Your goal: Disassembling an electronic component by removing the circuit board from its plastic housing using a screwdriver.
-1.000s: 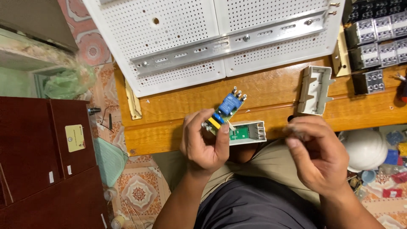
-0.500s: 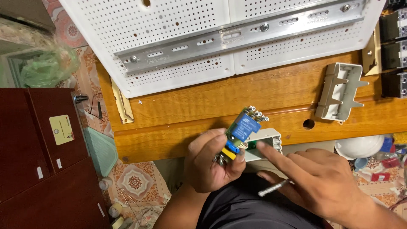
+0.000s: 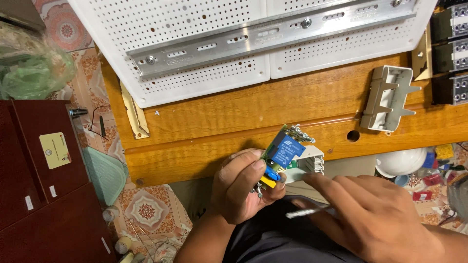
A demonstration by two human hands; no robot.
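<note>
left hand (image 3: 239,187) clamped on small green circuit board with blue relay (image 3: 282,155); right hand (image 3: 378,219) pinching thin metal screwdriver (image 3: 308,212), near white plastic housing (image 3: 308,165)

Circuit board (image 3: 279,158): green, carrying a bright blue relay block, a yellow component and a small blue one. Housing (image 3: 307,165): pale grey-white plastic. Second housing shell (image 3: 387,100): same off-white. Perforated panel (image 3: 214,44): white, regular dot pattern of small holes. Mounting rail (image 3: 273,36): bare silver metal. Workbench (image 3: 243,117): honey-orange varnished wood, visible grain. Cabinet (image 3: 34,195): dark red-brown. Floor tiles (image 3: 146,209): orange and cream floral medallion pattern. Hard hat (image 3: 402,163): white.
</note>
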